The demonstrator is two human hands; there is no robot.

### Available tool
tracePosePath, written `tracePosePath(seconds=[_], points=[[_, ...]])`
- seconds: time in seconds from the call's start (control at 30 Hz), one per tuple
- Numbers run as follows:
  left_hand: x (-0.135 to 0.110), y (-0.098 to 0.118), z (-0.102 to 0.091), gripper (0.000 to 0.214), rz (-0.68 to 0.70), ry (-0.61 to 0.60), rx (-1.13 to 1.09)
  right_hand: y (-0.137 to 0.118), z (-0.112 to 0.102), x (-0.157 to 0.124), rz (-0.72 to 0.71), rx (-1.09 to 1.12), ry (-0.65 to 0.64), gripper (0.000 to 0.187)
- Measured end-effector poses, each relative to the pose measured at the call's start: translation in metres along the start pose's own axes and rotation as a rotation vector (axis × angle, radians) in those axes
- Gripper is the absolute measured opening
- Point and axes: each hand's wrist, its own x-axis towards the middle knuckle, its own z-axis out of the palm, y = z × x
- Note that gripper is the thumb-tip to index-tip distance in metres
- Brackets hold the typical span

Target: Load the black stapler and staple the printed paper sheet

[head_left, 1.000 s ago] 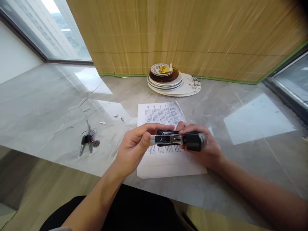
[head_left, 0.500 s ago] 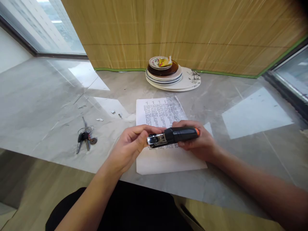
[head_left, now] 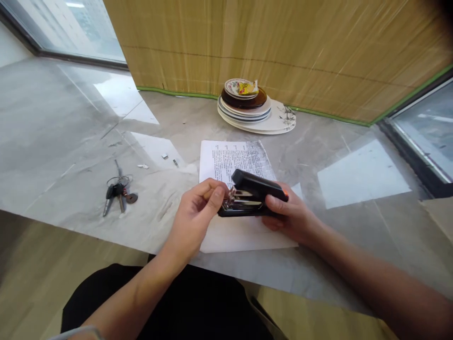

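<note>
A black stapler (head_left: 256, 185) with shiny metal inside is held above a printed sheet of paper (head_left: 219, 236). My right hand (head_left: 297, 212) wraps round its rear end, thumb on the side, where a bit of orange shows. The stapler's top arm is raised apart from its base, so the metal magazine shows between them. At the front end, my left hand (head_left: 194, 208) has thumb and forefinger pinched together against the metal nose. Whatever lies between those fingertips is hidden. Both hands cover part of the paper, which lies on the grey marbled counter (head_left: 170, 113).
Keys on a ring (head_left: 118, 191) lie to the left. Small white scraps (head_left: 143, 166) and little metallic pieces (head_left: 164, 156) are scattered beyond them. A stack of plates (head_left: 244, 112), topped by a yellow packet (head_left: 247, 88), stands at the back before a bamboo blind (head_left: 265, 38).
The stapler has been rolled from top-up to side-on, and its arm now shows raised from the base. My left fingers have stayed at its front end. The view has shifted slightly.
</note>
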Motion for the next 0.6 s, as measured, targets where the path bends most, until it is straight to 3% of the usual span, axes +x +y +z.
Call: tracePosePath(seconds=[0.1, 0.2, 0.47, 0.6], points=[[-0.007, 0.002, -0.001, 0.024, 0.023, -0.063, -0.03, -0.006, -0.001, 0.003, 0.06, 0.064, -0.013, 0.052], [-0.011, 0.004, -0.002, 0.026, 0.053, -0.006, -0.042, -0.012, 0.0, 0.005, 0.143, 0.128, -0.033, 0.062], [-0.011, -0.004, -0.007, 0.033, -0.001, 0.056, -0.264, -0.015, -0.002, 0.004, 0.202, 0.17, -0.152, 0.043], [-0.012, -0.004, -0.008, 0.033, 0.018, 0.064, -0.223, -0.014, -0.001, 0.001, 0.297, 0.256, -0.075, 0.038]])
